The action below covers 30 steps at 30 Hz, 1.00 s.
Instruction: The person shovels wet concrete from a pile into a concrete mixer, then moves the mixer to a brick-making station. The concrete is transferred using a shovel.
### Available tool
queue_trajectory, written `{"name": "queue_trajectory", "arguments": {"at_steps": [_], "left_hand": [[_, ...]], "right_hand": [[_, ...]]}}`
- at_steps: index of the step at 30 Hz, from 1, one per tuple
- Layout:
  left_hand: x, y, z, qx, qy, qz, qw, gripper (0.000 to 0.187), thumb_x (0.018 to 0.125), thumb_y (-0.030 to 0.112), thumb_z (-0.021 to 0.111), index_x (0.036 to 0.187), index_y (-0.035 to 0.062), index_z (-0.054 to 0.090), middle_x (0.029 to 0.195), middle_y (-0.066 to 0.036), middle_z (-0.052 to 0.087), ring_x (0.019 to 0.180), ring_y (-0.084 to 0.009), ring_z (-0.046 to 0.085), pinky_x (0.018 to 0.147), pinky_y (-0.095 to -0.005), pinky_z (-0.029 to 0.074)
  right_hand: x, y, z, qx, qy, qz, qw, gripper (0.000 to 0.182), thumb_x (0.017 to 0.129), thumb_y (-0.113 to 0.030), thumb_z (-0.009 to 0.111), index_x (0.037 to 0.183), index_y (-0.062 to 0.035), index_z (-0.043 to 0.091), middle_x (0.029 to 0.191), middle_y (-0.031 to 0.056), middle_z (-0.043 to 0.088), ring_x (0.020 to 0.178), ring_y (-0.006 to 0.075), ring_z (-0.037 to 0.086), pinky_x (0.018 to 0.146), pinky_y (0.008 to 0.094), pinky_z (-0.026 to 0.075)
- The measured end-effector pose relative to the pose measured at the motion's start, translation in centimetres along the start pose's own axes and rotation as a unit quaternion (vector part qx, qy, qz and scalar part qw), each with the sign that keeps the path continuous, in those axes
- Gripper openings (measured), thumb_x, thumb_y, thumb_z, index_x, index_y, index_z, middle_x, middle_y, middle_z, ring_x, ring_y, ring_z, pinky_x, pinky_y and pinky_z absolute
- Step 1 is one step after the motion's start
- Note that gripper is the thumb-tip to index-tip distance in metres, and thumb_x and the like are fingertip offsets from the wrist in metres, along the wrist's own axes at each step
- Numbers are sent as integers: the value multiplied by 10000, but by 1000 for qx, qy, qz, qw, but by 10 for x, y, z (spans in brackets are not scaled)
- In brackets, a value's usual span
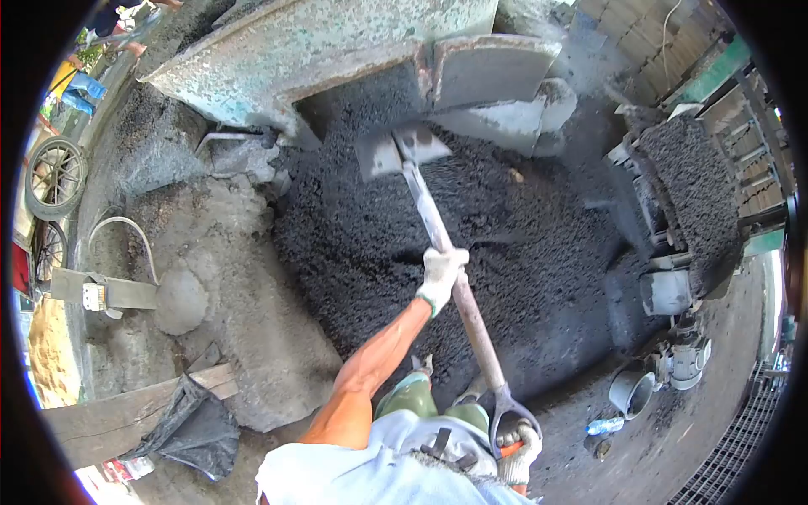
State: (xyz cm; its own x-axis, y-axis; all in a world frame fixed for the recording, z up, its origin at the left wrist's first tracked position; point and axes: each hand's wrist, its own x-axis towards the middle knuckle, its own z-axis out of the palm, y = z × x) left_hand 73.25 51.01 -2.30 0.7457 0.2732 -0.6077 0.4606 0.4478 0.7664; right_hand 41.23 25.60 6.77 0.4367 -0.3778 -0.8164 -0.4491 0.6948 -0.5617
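A long-handled shovel [480, 332] slants across the middle of the view. My left hand [441, 278], in a whitish glove, is closed round the shaft about halfway up. Lower right, my right hand [519, 450], gloved too, grips the D-shaped handle at the shovel's end. The wide metal blade [383, 156] is over the dark, wet-looking granular mix [362, 219], near the opening of a worn metal chute; whether it touches the mix I cannot tell. No load shows clearly on the blade.
The chute's greenish panel [328, 42] spans the top. On the right are a trough heaped with dark material [690, 168], a bucket [629, 392], a motor [686, 362] and a bottle [604, 427]. A wheel [56, 178], a wooden beam [126, 417] and people's limbs show at left.
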Motion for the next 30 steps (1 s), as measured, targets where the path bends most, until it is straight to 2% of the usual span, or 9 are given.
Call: {"name": "queue_trajectory", "arguments": {"at_steps": [1,5,7,8,11,13,17,24,30], "left_hand": [[-1,20,-4,-12,-9,28,999,125,755,60,738,778,-26,649,661,-71,629,505,-192,619,461,-332,491],[49,75,-35,31,14,107,994,174,809,131,764,768,-10,670,636,-61,625,482,-186,610,458,-327,498],[74,63,-58,31,8,65,997,194,799,143,777,745,-3,661,640,-64,629,481,-182,605,458,-325,496],[77,52,-55,26,10,51,998,196,795,142,778,744,-4,657,637,-63,623,481,-182,602,459,-330,499],[28,16,-48,9,13,15,1000,149,789,97,751,766,9,633,642,-48,596,482,-179,588,451,-334,496],[16,-14,-44,-17,28,-24,999,152,790,96,744,731,32,619,617,-64,593,469,-209,594,446,-359,510],[0,-6,-33,-27,34,5,999,136,774,68,730,729,16,612,626,-66,591,470,-194,582,442,-348,495],[71,69,-43,7,21,110,994,164,815,131,741,785,-2,650,653,-75,618,501,-200,609,461,-351,501],[44,-12,-41,40,35,50,997,195,814,164,761,772,30,626,649,-64,607,513,-196,606,477,-360,500]], "right_hand": [[10,4,-2,57,-78,30,995,37,836,-106,566,800,-97,567,601,-4,416,440,144,366,422,337,356],[-6,-13,112,-47,-66,-33,996,73,870,-74,615,826,-36,571,644,44,516,499,172,495,501,348,487],[-1,-9,108,12,-129,30,991,64,860,-62,629,842,-24,580,674,69,551,530,184,537,532,352,514],[1,-1,95,-19,-41,3,999,49,855,-44,627,856,-13,589,671,74,543,520,179,522,521,348,504],[0,-10,31,17,-119,34,992,87,845,-47,630,900,16,604,642,75,546,516,207,557,506,367,520],[-16,-12,23,-26,-34,-1,999,101,841,-56,633,902,19,608,629,85,552,495,223,557,480,373,512],[3,-8,-1,-15,-29,-9,999,94,819,-82,635,857,-2,603,614,93,546,464,237,531,450,389,485],[24,-11,108,13,-127,33,991,117,857,-47,596,753,-47,542,619,58,494,533,180,491,552,357,484],[16,-17,28,-13,-124,68,990,110,882,-128,654,853,-66,568,676,50,535,588,211,549,627,432,538]]}}
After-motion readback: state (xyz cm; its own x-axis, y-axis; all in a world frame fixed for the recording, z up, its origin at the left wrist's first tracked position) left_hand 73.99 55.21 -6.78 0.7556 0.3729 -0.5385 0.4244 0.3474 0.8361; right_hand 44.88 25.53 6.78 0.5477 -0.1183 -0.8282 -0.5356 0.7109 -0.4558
